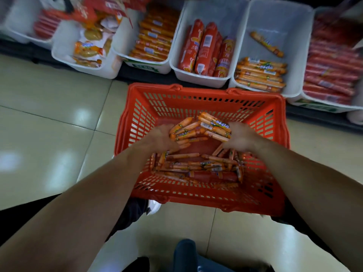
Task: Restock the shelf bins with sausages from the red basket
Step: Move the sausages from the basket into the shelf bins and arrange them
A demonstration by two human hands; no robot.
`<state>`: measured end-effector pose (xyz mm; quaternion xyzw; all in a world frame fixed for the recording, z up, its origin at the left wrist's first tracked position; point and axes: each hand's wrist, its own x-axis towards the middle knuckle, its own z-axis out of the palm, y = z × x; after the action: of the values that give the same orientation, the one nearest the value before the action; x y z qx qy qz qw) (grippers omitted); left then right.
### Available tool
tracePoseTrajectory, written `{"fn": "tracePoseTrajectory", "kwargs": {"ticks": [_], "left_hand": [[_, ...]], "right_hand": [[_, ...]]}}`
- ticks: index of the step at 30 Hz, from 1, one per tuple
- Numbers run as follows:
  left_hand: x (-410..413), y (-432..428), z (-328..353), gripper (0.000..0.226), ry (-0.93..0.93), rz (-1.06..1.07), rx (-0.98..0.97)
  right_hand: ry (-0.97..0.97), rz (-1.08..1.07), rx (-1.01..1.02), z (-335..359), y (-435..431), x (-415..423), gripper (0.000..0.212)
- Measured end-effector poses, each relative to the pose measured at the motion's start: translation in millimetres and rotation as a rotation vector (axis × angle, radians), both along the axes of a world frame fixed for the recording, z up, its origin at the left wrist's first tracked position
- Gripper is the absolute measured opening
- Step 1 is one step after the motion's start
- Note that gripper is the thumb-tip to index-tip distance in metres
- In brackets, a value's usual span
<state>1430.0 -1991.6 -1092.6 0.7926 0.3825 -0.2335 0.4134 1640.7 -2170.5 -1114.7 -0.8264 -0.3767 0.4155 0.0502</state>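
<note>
A red basket [141,122] stands on the floor below the shelf, with many thin orange sausages [196,166] loose on its bottom. Both hands are inside it. My left hand [160,139] and my right hand [240,137] together clasp a bundle of orange sausages [202,128] lifted above the pile. Ahead, a white shelf bin [279,22] holds the same orange sausages [261,74] stacked at its front and one lying alone at its back. Both hands are blurred.
More white bins line the shelf: thick red sausages [206,48], orange sticks [153,38], snack packets [88,46], and red sausages [332,71] at far right. Beige tiled floor [49,114] lies left of the basket. My legs and a shoe [154,207] are below it.
</note>
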Motion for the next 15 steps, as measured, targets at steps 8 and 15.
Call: {"fn": "tracePoseTrajectory", "kwargs": {"ticks": [8,15], "left_hand": [[20.6,15.0,109.1,0.027,-0.112,-0.026,0.18],[53.6,23.1,155.2,0.033,-0.176,-0.058,0.268]], "right_hand": [[-0.163,0.098,0.131,126.3,2.7,45.3,0.038],[-0.379,0.159,0.134,193.1,3.8,115.8,0.038]]}}
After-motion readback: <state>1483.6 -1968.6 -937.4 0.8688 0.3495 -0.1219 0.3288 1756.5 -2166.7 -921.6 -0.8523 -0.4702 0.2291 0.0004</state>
